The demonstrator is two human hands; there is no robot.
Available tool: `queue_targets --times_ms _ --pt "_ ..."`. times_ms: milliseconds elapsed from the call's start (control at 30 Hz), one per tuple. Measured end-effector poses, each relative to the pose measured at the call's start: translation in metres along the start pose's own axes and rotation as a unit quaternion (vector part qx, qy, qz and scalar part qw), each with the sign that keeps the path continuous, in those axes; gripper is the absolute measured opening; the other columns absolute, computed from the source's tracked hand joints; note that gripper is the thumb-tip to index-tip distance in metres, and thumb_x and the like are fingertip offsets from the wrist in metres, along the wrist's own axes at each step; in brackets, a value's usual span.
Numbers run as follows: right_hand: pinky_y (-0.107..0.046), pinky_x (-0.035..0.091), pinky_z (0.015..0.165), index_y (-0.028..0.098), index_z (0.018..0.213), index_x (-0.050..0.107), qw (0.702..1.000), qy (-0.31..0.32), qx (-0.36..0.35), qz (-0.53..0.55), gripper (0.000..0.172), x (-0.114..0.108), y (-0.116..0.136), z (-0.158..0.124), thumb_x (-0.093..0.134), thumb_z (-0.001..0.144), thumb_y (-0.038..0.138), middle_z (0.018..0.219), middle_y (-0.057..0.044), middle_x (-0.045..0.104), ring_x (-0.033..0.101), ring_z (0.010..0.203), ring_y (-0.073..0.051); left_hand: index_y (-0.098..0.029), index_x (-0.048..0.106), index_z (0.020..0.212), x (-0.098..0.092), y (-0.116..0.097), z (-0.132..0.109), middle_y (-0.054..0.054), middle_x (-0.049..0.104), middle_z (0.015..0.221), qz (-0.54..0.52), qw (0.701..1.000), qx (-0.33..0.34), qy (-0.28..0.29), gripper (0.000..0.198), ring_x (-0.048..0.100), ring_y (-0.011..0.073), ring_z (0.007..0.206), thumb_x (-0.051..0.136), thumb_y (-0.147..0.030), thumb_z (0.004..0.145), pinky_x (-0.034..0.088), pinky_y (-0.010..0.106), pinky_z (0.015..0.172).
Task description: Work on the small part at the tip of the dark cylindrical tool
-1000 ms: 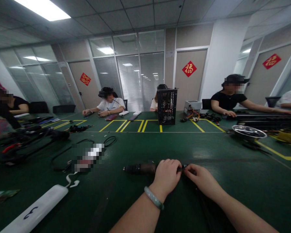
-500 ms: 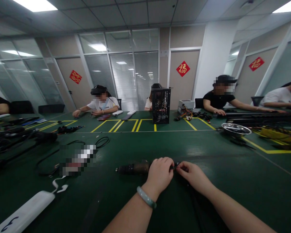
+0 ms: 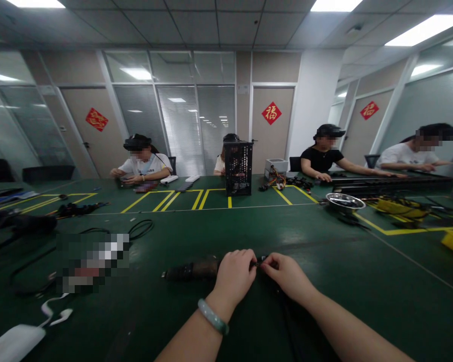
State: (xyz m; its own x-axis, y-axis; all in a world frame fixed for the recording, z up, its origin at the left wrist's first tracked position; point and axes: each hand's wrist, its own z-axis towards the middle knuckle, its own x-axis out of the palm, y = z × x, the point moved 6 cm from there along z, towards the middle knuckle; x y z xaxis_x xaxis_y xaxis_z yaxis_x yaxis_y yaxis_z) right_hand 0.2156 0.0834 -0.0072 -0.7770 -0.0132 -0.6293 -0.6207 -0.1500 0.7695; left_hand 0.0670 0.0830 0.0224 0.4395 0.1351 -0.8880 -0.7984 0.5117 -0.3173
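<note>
At lower centre, the left hand (image 3: pixel 232 275) and right hand (image 3: pixel 287 275) meet, fingertips closed on a small black connector (image 3: pixel 257 261) at the end of a dark cylindrical part (image 3: pixel 191 270), which lies on the green work mat (image 3: pixel 400 261). A black cable (image 3: pixel 287 322) runs toward the bottom edge. A pale jade bangle (image 3: pixel 212 317) circles the left wrist. Farther off, a steel bowl (image 3: pixel 345 201) sits right of centre, a black mesh computer case (image 3: pixel 237 168) stands upper centre, and a co-worker in a black shirt (image 3: pixel 320 160) sits beyond
</note>
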Motion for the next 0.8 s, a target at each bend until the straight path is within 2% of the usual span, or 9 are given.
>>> queue_targets --times_ms 233,567,800 --pt "-0.022 0.043 0.058 0.020 0.077 0.067 1.000 0.019 -0.002 -0.007 0.018 0.0002 0.0040 -0.0022 0.058 0.085 0.033 0.074 0.000 0.070 0.065 0.067 -0.016 -0.024 0.060 0.087 -0.0052 0.0014 -0.0035 -0.003 0.062 0.088 -0.025 1.000 -0.001 0.016 0.008 0.056 0.0186 0.084 0.064 -0.020 0.081 0.039 0.032 0.075" --pt "-0.022 0.042 0.060 0.019 0.078 0.067 1.000 0.013 -0.018 -0.017 0.016 0.0004 0.0043 -0.0013 0.058 0.085 0.031 0.075 -0.001 0.070 0.064 0.070 -0.016 -0.024 0.058 0.092 -0.0017 0.0025 -0.0083 -0.002 0.062 0.092 -0.019 1.000 0.011 0.000 0.010 0.055 0.0195 0.086 0.065 -0.027 0.084 0.038 0.033 0.077" --pt "-0.022 0.042 0.061 0.019 0.079 0.067 1.000 0.014 -0.026 -0.010 0.013 0.0043 -0.0002 0.0008 0.058 0.084 0.028 0.075 0.000 0.070 0.063 0.069 -0.016 -0.024 0.057 0.091 -0.0023 -0.0003 -0.0080 -0.002 0.061 0.090 -0.005 0.999 0.039 -0.011 0.007 0.054 0.0193 0.087 0.059 -0.021 0.086 0.037 0.032 0.077"
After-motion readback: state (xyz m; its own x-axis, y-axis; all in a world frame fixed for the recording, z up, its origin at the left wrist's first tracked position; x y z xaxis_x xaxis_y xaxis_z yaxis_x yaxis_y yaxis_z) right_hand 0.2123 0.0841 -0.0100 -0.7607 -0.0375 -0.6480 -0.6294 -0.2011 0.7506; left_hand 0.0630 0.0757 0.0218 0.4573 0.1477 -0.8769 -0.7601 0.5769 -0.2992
